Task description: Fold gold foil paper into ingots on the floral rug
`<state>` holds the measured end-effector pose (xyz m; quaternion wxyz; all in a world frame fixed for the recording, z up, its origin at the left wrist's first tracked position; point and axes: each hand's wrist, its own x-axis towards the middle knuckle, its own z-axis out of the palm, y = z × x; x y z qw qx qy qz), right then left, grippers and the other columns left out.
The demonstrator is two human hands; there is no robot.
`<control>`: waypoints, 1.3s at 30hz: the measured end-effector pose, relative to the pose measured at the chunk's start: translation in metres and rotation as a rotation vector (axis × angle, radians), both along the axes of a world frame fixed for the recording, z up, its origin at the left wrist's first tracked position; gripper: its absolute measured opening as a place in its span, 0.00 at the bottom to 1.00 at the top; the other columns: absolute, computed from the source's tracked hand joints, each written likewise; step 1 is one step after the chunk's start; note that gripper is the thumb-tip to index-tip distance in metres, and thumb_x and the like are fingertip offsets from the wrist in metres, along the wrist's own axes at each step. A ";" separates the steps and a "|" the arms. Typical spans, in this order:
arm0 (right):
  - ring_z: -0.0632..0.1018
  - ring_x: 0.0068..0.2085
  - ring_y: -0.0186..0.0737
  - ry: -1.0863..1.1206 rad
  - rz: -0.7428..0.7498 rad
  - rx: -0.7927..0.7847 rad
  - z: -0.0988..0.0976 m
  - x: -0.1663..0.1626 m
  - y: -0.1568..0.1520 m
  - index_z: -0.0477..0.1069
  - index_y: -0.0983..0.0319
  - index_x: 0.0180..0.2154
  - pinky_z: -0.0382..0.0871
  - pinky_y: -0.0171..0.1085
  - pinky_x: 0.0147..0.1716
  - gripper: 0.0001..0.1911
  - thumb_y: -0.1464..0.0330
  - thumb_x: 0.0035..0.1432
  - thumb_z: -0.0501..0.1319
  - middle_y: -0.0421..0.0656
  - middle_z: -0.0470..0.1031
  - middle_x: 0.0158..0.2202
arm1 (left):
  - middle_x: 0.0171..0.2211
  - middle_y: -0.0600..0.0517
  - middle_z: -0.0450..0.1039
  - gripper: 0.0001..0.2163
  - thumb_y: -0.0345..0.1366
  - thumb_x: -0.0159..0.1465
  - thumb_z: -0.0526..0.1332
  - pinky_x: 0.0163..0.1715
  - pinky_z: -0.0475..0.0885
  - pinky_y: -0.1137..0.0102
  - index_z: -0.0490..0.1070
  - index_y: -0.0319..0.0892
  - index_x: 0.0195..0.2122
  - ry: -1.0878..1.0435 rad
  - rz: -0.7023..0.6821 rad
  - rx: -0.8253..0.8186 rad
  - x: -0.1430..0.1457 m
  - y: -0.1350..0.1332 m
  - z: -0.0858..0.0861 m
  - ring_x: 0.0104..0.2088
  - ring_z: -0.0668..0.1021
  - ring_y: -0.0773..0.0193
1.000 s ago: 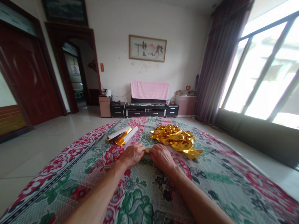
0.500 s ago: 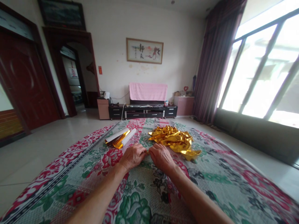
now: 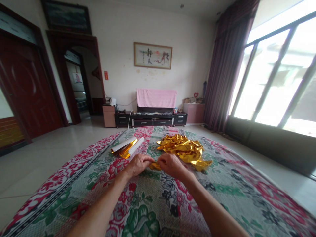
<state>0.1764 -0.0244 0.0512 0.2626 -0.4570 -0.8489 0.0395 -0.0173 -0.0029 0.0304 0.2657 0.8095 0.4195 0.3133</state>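
My left hand (image 3: pixel 138 163) and my right hand (image 3: pixel 171 164) meet over the flowered cloth (image 3: pixel 158 204), fingers pinched on a small piece of gold foil paper (image 3: pixel 155 166) held just above the cloth. Only part of the piece shows between the hands. Just beyond my right hand lies a pile of folded gold foil pieces (image 3: pixel 184 149). Beyond my left hand lie curled gold-and-white foil sheets (image 3: pixel 127 147).
The cloth covers a wide surface with tiled floor (image 3: pixel 44 154) to the left. A dark TV cabinet (image 3: pixel 150 118) with a pink cover stands at the far wall. A long dark sofa back (image 3: pixel 269 144) and windows run along the right.
Both hands have lifted slightly off the cloth, and the gold foil piece now shows more between them. The view has shifted a little.
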 end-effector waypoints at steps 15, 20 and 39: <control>0.70 0.25 0.29 0.943 0.098 -0.780 -0.025 0.019 0.019 0.73 0.64 0.32 0.65 0.31 0.28 0.19 0.58 0.39 0.66 0.37 0.71 0.25 | 0.31 0.51 0.76 0.20 0.36 0.53 0.59 0.27 0.64 0.75 0.69 0.38 0.48 -0.377 -0.077 -0.506 -0.005 -0.002 -0.004 0.27 0.74 0.68; 0.71 0.25 0.28 0.995 0.099 -0.849 -0.028 0.025 0.019 0.72 0.64 0.33 0.68 0.31 0.29 0.18 0.61 0.38 0.68 0.37 0.72 0.27 | 0.30 0.51 0.75 0.20 0.35 0.53 0.59 0.25 0.62 0.77 0.69 0.39 0.48 -0.394 -0.086 -0.530 -0.007 -0.002 -0.006 0.26 0.74 0.69; 0.75 0.26 0.28 1.023 0.105 -0.921 -0.031 0.030 0.017 0.72 0.64 0.35 0.72 0.30 0.30 0.12 0.68 0.46 0.64 0.40 0.76 0.29 | 0.35 0.50 0.74 0.22 0.32 0.50 0.58 0.22 0.61 0.78 0.68 0.38 0.48 -0.412 -0.085 -0.525 -0.006 0.001 -0.008 0.26 0.71 0.72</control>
